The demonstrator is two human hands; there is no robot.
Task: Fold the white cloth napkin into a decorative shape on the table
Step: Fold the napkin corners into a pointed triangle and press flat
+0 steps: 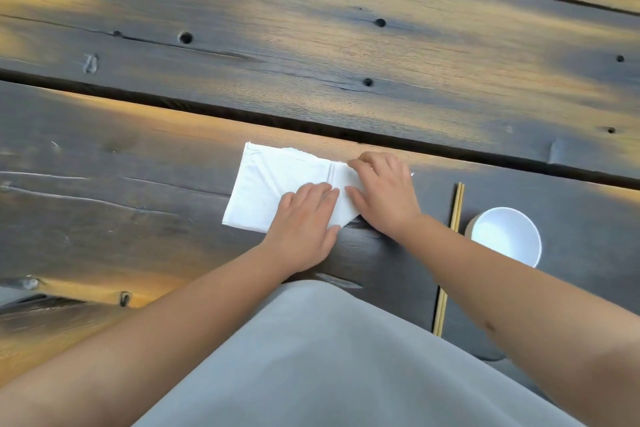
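A white cloth napkin (266,187) lies folded into a long band on the dark wooden table (311,55), near its front edge. The napkin's right end is turned down into a slanted flap. My left hand (304,225) lies flat, fingers together, on the napkin's middle at the fold line. My right hand (384,191) presses flat on the slanted right flap, with its fingertips at the napkin's top edge. Both hands hide the right part of the cloth.
A pair of wooden chopsticks (450,253) lies lengthwise to the right of my right wrist. A white bowl (505,236) stands just right of them. A gap between table planks (207,107) runs behind the napkin. My grey clothing (329,357) fills the bottom.
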